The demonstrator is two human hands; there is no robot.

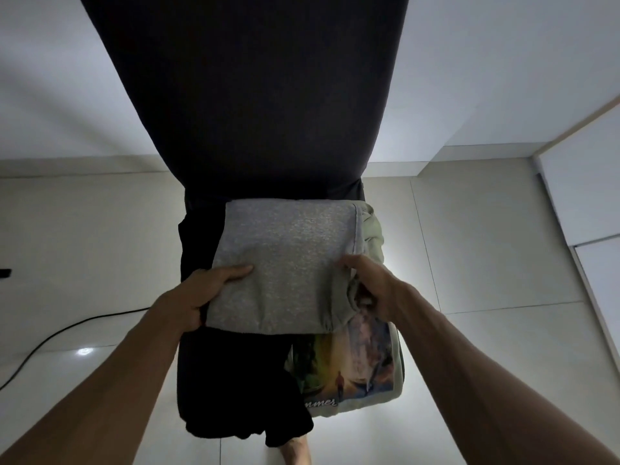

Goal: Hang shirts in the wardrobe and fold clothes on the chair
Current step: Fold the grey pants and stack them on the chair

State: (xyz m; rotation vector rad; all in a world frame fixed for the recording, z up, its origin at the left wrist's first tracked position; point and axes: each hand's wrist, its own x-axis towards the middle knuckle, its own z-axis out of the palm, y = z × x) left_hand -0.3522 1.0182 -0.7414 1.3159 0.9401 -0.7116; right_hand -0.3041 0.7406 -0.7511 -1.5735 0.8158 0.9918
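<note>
1. Head view, the key relation: grey folded shirt [285, 263] lies straight ahead of me on the chair seat, its long axis running left to right between my hands, both equally near.
2. My left hand [204, 290] grips the shirt's near left edge, thumb on top of the cloth and fingers curled underneath.
3. My right hand [365, 286] pinches the near right corner, where the fabric bunches into a rolled hem just beside my fingers.
4. The grey shirt rests on top of other clothes: a pale green printed T-shirt [349, 367] pokes out below and to the right, and a black garment [235, 380] spreads under its left side and droops over the seat's front edge.
5. The chair's dark backrest [245, 88] rises just beyond the shirt's far edge, so I judge there is little room to push it further away.
6. A black cable [67, 333] trails over the tiled floor [486, 263] to my left, well apart from the chair.
7. White wardrobe panels [583, 182] stand to my right, apart from the chair; I see no hanger.
</note>
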